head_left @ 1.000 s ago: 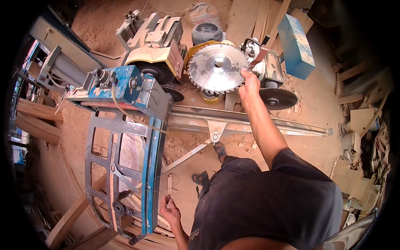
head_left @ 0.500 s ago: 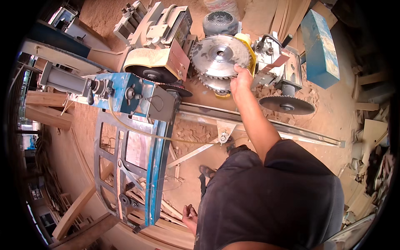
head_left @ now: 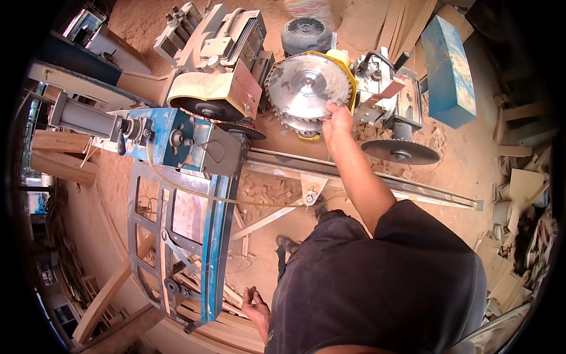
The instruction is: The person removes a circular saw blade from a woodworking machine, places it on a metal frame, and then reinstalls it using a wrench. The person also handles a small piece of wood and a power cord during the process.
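My right hand [head_left: 338,121] grips the lower right edge of a large toothed circular saw blade [head_left: 303,94], thumb on its face and fingers behind. The blade stands in front of a yellow guard [head_left: 352,97], and a bright metal shaft end shows at its centre hole. Just below it, part of a second saw blade [head_left: 302,125] shows. Low in the picture, my left hand [head_left: 256,308] hangs beside my body, empty, with fingers loosely bent and apart.
A dark saw blade [head_left: 401,151] juts out at the right, under a blue box-shaped cover [head_left: 451,71]. Another yellow-guarded saw unit [head_left: 209,91] stands left. A long metal rail [head_left: 377,177] crosses before me. A blue-edged frame [head_left: 215,253] holds a spanner [head_left: 174,245]. Wood offcuts lie around.
The saw blade has moved back toward the yellow guard, and its dark centre hole now shows a bright shaft end. My left hand has shifted slightly left and spread more.
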Demonstrator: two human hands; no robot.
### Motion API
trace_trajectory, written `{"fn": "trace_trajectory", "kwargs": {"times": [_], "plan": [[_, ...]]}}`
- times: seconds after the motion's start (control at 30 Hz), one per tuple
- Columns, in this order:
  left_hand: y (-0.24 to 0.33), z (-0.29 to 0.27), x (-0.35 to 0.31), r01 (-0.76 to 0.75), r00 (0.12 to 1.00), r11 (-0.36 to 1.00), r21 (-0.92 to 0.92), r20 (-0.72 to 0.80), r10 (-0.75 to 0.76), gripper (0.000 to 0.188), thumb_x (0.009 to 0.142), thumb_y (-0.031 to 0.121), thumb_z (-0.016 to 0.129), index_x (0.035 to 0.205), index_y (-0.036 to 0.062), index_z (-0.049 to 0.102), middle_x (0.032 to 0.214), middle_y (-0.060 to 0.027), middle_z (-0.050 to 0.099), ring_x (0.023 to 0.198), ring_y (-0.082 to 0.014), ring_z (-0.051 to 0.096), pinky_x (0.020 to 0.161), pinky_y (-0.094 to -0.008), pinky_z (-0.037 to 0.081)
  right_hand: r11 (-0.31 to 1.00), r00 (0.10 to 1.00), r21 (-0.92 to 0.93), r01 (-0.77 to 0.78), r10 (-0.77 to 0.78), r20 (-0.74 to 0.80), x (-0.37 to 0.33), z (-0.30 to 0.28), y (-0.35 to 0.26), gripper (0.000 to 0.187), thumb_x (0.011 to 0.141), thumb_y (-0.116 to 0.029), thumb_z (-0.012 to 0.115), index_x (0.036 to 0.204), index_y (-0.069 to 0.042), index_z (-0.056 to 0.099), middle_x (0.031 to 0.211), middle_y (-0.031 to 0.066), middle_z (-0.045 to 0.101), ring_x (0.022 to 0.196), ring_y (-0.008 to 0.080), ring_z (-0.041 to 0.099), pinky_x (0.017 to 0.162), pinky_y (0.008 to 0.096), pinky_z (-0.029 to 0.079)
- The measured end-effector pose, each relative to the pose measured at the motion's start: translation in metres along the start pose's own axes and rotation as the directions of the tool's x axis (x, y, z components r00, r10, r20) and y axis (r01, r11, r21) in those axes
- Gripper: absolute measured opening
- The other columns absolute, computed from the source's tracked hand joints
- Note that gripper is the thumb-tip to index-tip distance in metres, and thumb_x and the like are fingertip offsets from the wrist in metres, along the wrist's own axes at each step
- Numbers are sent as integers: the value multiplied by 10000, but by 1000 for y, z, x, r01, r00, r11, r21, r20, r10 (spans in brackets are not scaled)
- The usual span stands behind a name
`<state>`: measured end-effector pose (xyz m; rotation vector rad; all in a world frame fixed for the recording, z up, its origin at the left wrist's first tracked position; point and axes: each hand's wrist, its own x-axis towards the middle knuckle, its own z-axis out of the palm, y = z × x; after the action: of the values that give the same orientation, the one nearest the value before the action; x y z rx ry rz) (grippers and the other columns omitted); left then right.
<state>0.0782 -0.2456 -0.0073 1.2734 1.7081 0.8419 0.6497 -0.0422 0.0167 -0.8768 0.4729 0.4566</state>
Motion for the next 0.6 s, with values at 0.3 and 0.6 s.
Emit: {"fn": "trace_trajectory", "kwargs": {"times": [0.3,0.6], "plan": [[8,-6,13,61,997,996,69,38,-63,311,977,-34,573,1272,-130,553,1072,-162,696,992,-199,642,906,-316,520,994,992,14,-107,106,72,10,-14,12,508,857,74,666,1320,-39,492,1271,100,579,1151,258,559,1027,580,371],[-16,-3,-20,361,932,922,-138,99,-349,282,988,-54,489,1250,-140,547,1110,-193,643,1067,-240,614,979,-303,519,991,989,-13,-130,131,67,-19,-8,5,403,937,-18,630,1315,-107,521,1257,44,583,1175,221,534,1098,528,316]]}}
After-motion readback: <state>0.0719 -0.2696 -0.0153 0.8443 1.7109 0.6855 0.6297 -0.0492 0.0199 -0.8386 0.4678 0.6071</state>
